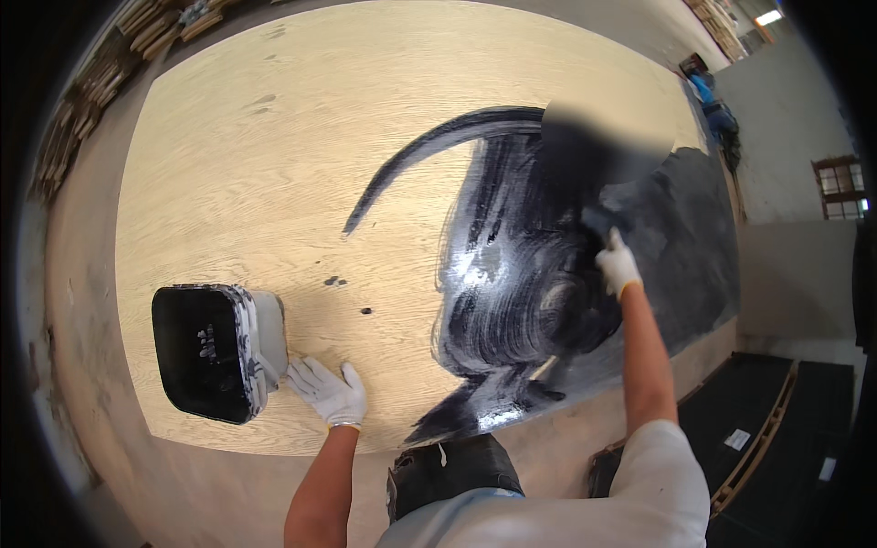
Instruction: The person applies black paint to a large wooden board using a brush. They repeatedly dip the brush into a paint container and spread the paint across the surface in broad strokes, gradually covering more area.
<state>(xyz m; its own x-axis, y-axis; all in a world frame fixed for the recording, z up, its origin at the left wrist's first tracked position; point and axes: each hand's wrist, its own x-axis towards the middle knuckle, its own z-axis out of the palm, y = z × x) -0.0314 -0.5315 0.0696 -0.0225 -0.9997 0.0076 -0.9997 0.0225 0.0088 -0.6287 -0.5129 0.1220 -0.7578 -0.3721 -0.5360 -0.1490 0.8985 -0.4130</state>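
A large sheet of wood-grained board [301, 173] lies before me, its right part coated with black paint [512, 247] in swirling streaks. My right hand [621, 264], in a white glove, is closed around a dark flat tool [603, 220] over the wet paint; blur hides what kind it is. Flat on the bare board, fingers spread, lies my left hand [332, 392], also gloved. Its fingertips are right beside a squarish bucket [269, 333] that is dark inside and smeared with black around the rim. Small black drops dot the board between bucket and paint.
Stacked boards [96, 78] line the far left. A person in blue [715, 108] is beyond the board's far right corner. Dark sheets [808, 438] with a wooden strip along them lie at the lower right. A blurred patch covers part of the paint's far end.
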